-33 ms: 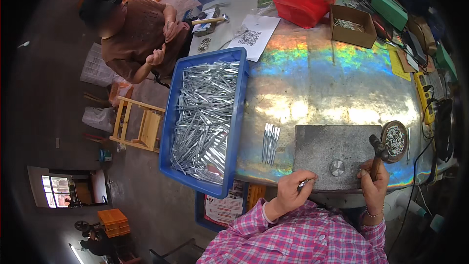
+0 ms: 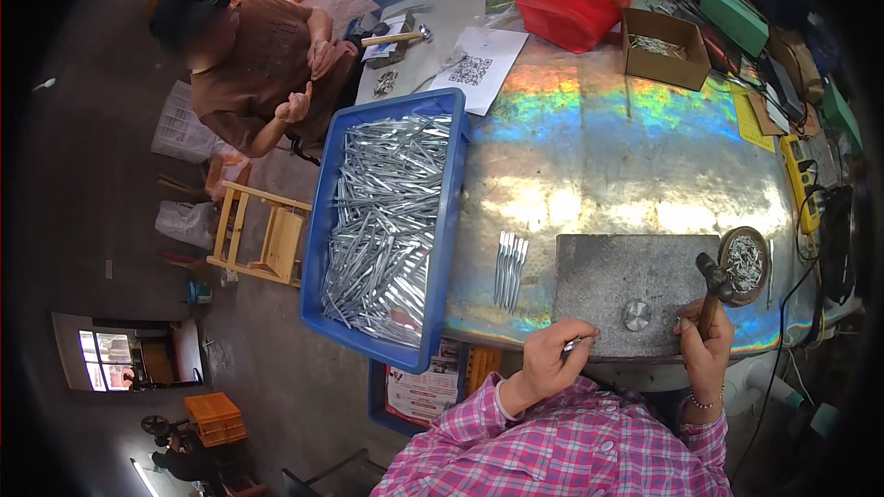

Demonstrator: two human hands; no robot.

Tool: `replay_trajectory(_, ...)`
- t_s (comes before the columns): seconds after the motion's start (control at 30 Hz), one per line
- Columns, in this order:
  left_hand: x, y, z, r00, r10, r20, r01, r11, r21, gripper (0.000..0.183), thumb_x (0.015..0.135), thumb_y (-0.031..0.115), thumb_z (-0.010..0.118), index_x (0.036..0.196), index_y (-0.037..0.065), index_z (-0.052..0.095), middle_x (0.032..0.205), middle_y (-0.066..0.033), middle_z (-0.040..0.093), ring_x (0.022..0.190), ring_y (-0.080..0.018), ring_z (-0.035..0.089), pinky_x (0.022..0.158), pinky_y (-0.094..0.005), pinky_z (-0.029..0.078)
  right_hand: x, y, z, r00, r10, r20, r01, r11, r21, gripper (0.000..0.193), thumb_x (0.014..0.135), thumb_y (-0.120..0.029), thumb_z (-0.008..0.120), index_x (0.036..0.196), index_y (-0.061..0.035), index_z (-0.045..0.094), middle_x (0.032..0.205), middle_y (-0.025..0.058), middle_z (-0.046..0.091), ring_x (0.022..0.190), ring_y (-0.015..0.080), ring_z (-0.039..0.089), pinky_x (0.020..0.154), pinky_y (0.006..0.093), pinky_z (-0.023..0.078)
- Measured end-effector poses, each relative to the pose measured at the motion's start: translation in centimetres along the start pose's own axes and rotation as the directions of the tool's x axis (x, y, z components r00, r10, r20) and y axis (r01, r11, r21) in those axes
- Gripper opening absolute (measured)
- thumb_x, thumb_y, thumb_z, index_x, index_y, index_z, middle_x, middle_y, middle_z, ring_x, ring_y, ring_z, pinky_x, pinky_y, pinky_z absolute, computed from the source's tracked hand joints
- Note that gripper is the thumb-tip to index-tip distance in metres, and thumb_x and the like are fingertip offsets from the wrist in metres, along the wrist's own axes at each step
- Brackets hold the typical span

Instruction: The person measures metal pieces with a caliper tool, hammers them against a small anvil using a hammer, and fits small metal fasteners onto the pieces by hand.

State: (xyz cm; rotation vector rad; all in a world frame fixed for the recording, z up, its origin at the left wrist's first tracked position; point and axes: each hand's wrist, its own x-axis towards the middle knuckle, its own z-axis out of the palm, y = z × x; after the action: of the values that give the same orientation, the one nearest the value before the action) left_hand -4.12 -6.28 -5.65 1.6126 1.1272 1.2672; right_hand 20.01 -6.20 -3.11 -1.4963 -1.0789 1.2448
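head: left fisheye, head-worn | faces down | hands (image 2: 557, 359) near, table (image 2: 543, 166) beyond

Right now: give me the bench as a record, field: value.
Left hand: closed on metal piece, mostly hidden
Right hand: holding hammer; item at fingertips too small to tell
Gray block: round metal disc on top
Left of block: row of slim metal pieces
Further left: blue tray of similar pieces
Right of block: dish of small metal bits

Upper centre of frame: white sheet (image 2: 499, 55) bearing a square black code pattern (image 2: 471, 71). Lower centre: printed sheet (image 2: 424, 393) with red lines, in a blue crate (image 2: 378, 398); lettering not legible.
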Motion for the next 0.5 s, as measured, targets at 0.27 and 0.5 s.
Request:
replay_trajectory(0.27, -0.2, -0.1, 0.1, 1.000, 0.006, -0.012, -0.006, 1.000, -0.028, 0.013, 0.083, -0.005, 0.058, 0.095, -0.002, 0.061, 0.085, -0.0147, 0.067, 0.074, -0.0220, 0.067, 0.065, -0.0285, 0.052, 0.0, 0.6, 0.5, 0.994, -0.100, -0.044, 0.099, 0.995, -0.023, 0.009, 0.083, -0.001, 0.053, 0.093, -0.0011, 0.053, 0.073, 0.0023, 0.055, 0.053, 0.0034, 0.043, 0.046, 0.0190, 0.032)
replay_trajectory(0.5, 0.2, 0.0, 0.2, 1.000, 0.023, -0.008, -0.023, 1.000, -0.015, 0.011, 0.083, -0.004, 0.059, 0.094, -0.002, 0.060, 0.084, -0.0142, 0.067, 0.074, -0.0217, 0.067, 0.065, -0.0280, 0.051, -0.1, 0.0, -0.2, 1.000, -0.012, -0.001, 0.012, 1.000, -0.005, 0.010, 0.083, 0.002, 0.052, 0.092, 0.0013, 0.053, 0.081, 0.0048, 0.057, 0.069, 0.0107, 0.056, 0.063, 0.0242, 0.045)
